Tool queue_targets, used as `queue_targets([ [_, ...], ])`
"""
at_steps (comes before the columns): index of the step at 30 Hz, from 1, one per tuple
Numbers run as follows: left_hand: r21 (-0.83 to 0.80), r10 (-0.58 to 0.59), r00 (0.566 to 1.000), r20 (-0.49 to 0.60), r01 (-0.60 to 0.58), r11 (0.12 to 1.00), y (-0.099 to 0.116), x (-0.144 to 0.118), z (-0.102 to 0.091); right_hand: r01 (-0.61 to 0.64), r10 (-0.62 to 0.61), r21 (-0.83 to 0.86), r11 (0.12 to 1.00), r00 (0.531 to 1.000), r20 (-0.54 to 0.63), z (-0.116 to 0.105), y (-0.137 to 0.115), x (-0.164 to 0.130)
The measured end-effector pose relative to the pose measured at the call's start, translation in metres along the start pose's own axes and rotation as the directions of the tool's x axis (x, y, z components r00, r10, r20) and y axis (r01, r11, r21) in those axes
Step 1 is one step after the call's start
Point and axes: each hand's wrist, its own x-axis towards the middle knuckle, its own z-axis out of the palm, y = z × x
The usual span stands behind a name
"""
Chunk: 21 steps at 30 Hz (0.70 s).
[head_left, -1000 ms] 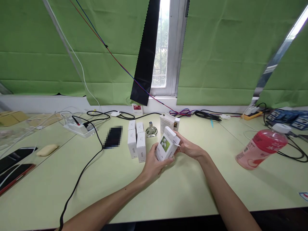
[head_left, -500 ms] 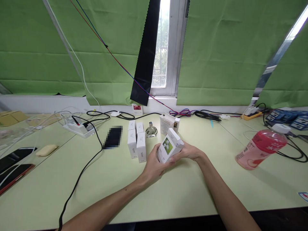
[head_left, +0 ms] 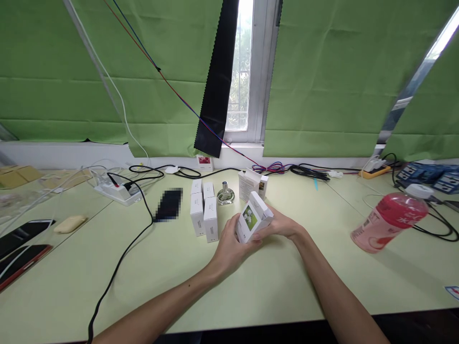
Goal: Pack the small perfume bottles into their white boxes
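Left hand (head_left: pixel 231 241) and right hand (head_left: pixel 279 223) share a small white box (head_left: pixel 251 220), held tilted just right of the middle of the frame: the left is half curled around its lower left part, with fingers on one side and thumb on the other, and the right, also partly closed, grips the end at the upper right. A second ago a flap stuck out from that end; now it lies close to the box, which has shifted slightly to the right and keeps its green flower picture toward the camera, while compared with half a second ago little has changed. Just behind it another white carton (head_left: pixel 248 187) stands with its top flap raised, and left of that is a clear glass bottle (head_left: pixel 225 195). Four upright boxes (head_left: pixel 208 220) form a tight cluster near the left hand. Tabletop (head_left: pixel 165 260) stretches between this cluster and the long black cable (head_left: pixel 96 308) toward the lower left, and from the right forearm across to the pink bottle (head_left: pixel 390 222) at the right of the frame. The table's front edge (head_left: pixel 412 311) crosses the bottom of the frame under both forearms; at the back, cords (head_left: pixel 310 171) line the foot of the wall.
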Motion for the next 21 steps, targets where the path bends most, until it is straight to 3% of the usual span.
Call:
queue_targets([
  [9, 0.245, 0.156, 0.984, -0.089, -0.131, 0.961, -0.007, 0.0, 0.0, 0.058, -0.058, 0.001, 0.998, 0.998, -0.026, -0.001, 0.004, 0.002],
  [21, 0.358, 0.223, 0.974, -0.046, -0.193, 0.914, -0.011, 0.002, -0.001, 0.038, -0.038, 0.004, 0.999, 0.999, -0.038, -0.002, 0.001, 0.001],
])
